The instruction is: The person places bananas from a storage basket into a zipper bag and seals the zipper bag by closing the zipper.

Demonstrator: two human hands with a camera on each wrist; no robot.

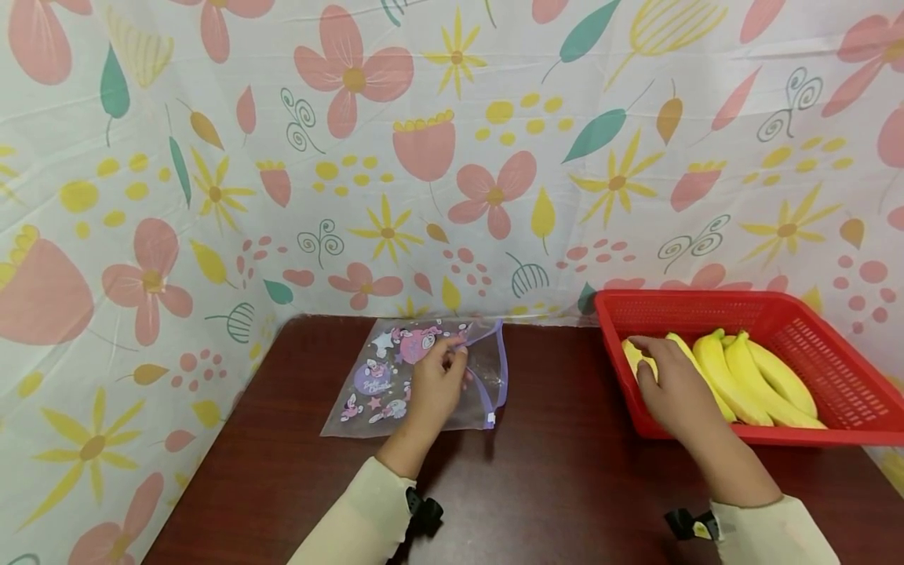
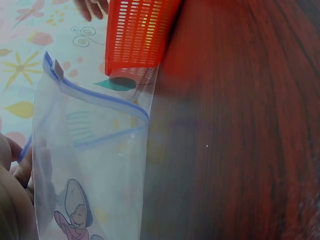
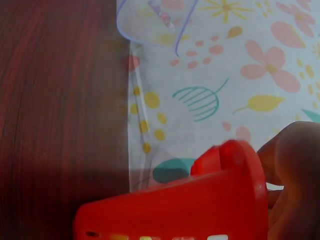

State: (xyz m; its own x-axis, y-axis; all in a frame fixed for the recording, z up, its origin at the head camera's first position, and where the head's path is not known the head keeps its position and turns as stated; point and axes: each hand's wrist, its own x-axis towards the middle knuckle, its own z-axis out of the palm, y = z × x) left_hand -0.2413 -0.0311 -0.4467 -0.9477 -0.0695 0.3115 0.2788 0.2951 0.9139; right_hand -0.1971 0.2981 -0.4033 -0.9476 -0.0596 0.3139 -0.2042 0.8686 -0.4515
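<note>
A clear zip bag [image 1: 384, 384] with purple edging and pink cartoon prints lies on the table, its mouth facing right and standing partly open. My left hand [image 1: 436, 380] pinches the upper layer of the bag near that mouth; in the left wrist view the bag's raised wall [image 2: 95, 165] hides part of the fingers. Over the left end of a red basket [image 1: 862, 384] hovers my right hand [image 1: 667, 384], fingers loosely bent and holding nothing. Below it a yellow banana [image 1: 638, 357] shows beside the thumb. More bananas [image 1: 749, 377] lie to its right in the basket.
The dark brown wooden table [image 1: 551, 486] runs back to a flower-printed cloth [image 1: 494, 118] hanging behind and on the left. The basket's raised rim [image 3: 240, 170] stands between the right wrist and the bag. A white zip slider [image 1: 490, 419] sits at the bag's near corner.
</note>
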